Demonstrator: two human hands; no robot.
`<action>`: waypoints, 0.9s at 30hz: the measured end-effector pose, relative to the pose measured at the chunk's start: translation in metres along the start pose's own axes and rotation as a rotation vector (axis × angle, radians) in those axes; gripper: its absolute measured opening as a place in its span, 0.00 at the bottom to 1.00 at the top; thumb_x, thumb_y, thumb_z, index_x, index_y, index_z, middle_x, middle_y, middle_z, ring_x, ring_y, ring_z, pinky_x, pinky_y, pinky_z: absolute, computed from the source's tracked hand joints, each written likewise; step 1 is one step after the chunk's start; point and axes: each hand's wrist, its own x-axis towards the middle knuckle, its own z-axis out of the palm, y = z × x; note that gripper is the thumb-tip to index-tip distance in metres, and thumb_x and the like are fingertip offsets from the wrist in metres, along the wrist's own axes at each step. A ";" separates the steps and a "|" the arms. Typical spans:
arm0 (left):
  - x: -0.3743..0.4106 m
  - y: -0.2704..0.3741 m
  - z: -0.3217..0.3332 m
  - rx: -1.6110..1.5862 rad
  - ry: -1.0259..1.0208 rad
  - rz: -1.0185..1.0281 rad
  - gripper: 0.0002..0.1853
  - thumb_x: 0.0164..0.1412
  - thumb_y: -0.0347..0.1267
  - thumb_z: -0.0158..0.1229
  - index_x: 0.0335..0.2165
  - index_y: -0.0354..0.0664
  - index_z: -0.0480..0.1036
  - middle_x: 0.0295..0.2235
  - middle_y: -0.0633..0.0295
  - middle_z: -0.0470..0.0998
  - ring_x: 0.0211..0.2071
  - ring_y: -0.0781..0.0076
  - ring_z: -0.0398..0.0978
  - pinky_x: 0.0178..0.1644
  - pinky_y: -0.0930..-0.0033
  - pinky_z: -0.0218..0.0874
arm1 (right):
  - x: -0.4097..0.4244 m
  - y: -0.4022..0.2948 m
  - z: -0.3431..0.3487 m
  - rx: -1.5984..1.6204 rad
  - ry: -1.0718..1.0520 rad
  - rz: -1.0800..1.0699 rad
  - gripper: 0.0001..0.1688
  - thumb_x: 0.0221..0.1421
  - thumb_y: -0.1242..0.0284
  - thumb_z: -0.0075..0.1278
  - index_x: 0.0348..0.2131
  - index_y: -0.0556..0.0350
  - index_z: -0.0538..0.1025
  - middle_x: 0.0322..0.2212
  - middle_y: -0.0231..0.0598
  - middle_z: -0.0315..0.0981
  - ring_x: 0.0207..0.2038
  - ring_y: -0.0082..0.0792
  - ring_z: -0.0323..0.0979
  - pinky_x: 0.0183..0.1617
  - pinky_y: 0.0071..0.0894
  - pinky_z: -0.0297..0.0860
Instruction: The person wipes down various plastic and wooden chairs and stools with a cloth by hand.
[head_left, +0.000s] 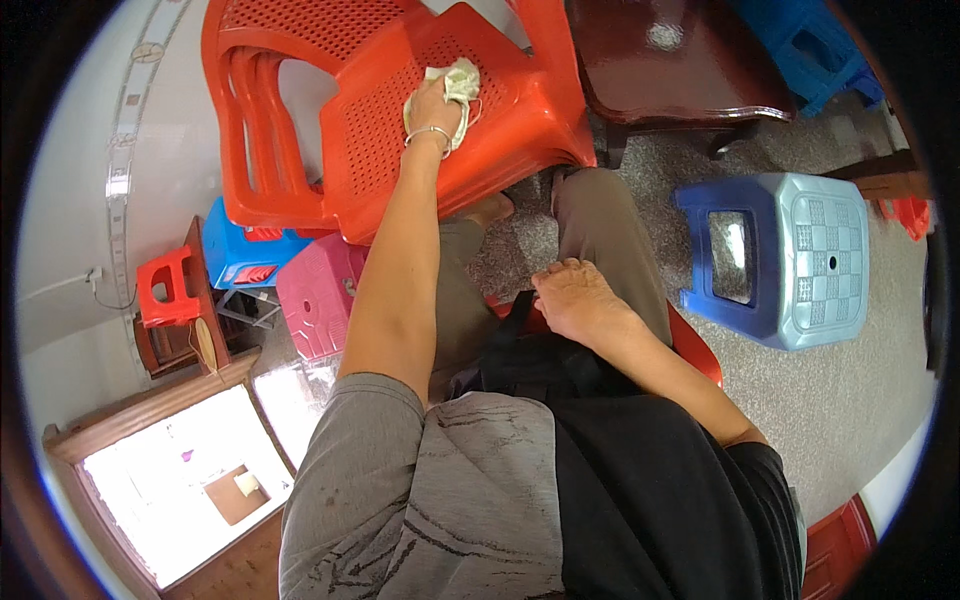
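Note:
My left hand (435, 109), with a bracelet at the wrist, presses a crumpled pale cloth (461, 82) against the perforated seat of a red plastic armchair (375, 142). That chair tops a stack of similar red chairs in front of me. The cloth bunches around the fingers and partly hides them. Resting on my thigh, back upward and fingers curled under, is my right hand (574, 296); whether it holds anything is hidden. A black strap (517, 319) lies beside it. Red plastic of a seat shows beneath me.
At the right stands a blue stool with a pale top (829, 262). A dark wooden table (675, 67) is at the upper right, near blue stools (806, 56). Pink (319, 300), blue (251, 247) and red stools (166, 289) stand left, by a bright doorway (180, 487).

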 end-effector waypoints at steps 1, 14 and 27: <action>-0.005 -0.006 -0.005 0.001 -0.038 -0.019 0.20 0.51 0.35 0.53 0.43 0.40 0.73 0.46 0.49 0.71 0.47 0.48 0.68 0.52 0.57 0.59 | 0.000 0.001 0.000 0.004 0.009 -0.005 0.16 0.55 0.66 0.47 0.39 0.58 0.73 0.37 0.47 0.73 0.44 0.45 0.70 0.49 0.41 0.64; -0.125 -0.097 -0.075 0.179 0.010 -0.181 0.19 0.46 0.32 0.58 0.40 0.40 0.75 0.40 0.48 0.73 0.42 0.47 0.69 0.47 0.53 0.61 | -0.005 -0.003 -0.005 -0.033 0.040 0.006 0.16 0.54 0.66 0.48 0.39 0.57 0.73 0.36 0.46 0.73 0.44 0.44 0.70 0.50 0.41 0.64; -0.026 -0.140 -0.038 0.357 0.051 -0.451 0.22 0.48 0.31 0.56 0.45 0.53 0.75 0.47 0.55 0.70 0.50 0.49 0.65 0.54 0.48 0.57 | -0.003 -0.002 -0.014 0.002 -0.017 -0.003 0.15 0.53 0.66 0.50 0.37 0.58 0.73 0.37 0.45 0.73 0.43 0.42 0.70 0.48 0.40 0.65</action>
